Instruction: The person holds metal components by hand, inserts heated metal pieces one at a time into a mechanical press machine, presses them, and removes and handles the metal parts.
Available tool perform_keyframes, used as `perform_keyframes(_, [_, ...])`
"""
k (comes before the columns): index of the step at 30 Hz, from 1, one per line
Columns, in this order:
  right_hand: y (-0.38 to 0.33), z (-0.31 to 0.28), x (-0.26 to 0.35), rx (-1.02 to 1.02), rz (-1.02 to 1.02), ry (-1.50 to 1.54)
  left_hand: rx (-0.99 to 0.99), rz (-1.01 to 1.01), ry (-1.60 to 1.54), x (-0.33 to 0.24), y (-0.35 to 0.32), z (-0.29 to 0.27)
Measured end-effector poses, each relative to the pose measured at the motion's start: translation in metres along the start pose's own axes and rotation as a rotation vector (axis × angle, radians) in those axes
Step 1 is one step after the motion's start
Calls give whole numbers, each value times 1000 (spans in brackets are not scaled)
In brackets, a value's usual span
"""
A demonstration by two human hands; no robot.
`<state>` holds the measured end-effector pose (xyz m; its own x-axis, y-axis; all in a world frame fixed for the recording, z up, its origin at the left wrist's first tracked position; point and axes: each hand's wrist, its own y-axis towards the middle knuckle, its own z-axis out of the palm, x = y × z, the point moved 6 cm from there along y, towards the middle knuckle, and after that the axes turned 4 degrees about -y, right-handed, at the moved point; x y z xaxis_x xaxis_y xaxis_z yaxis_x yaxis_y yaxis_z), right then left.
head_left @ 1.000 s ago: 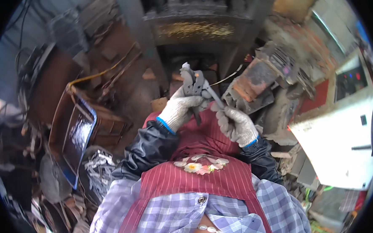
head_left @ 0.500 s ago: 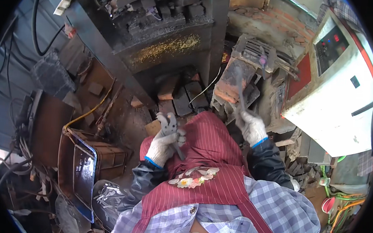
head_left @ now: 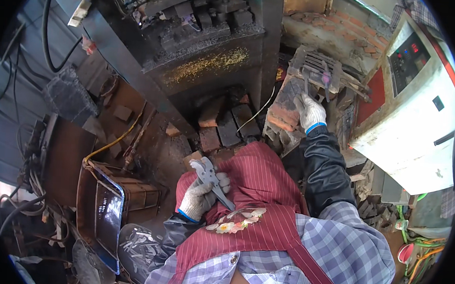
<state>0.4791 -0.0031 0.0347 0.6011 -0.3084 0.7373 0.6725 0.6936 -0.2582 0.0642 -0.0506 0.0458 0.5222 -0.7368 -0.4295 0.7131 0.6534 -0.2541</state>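
In my gloved left hand (head_left: 198, 196), over my lap, is a grey metal tool shaped like pliers (head_left: 209, 175). Its broad jaw end sticks out above the fingers, and a handle points down to the right. My right hand (head_left: 311, 113), also in a white glove with a blue cuff, grips a thin grey rod-like tool (head_left: 306, 83); how its end is formed cannot be made out. That hand reaches over a brick-built block (head_left: 283, 116) with a slatted metal top (head_left: 321, 64). A pinkish-purple glowing spot (head_left: 326, 79) shows just right of the rod's tip.
Ahead stands a dark metal press frame (head_left: 205, 74) with blackened blocks on its ledge. The white control cabinet (head_left: 408, 136) is at right. To the left are a blue-rimmed bin (head_left: 121, 203) and a container of metal pieces (head_left: 138, 248). Bricks (head_left: 228, 129) lie under the press.
My right hand has moved forward with the rod-like tool, to the block's slatted top. My left hand has turned the pliers-shaped tool, so its jaws tilt left. The view has shifted slightly.
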Motion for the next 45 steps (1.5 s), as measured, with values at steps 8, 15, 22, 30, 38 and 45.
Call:
perform_keyframes(8, [12, 9, -6, 16, 0, -3, 32, 63, 92, -7, 18, 9])
perform_keyframes(15, [-86, 22, -28, 197, 161, -344, 79, 195, -76, -33, 64, 73])
perform_keyframes(22, [-54, -29, 5, -78, -64, -196, 117, 137, -222, -14, 69, 63])
perform_keyframes(30, [11, -60, 45, -95, -63, -212, 52, 36, -180, -24, 82, 72])
perform_keyframes(38, [-81, -84, 50, -223, -208, -443, -190, 297, 175, -148, 155, 135])
perform_keyframes(45, [-136, -26, 92, -93, -342, -522, -140, 542, 331, -222, 230, 172])
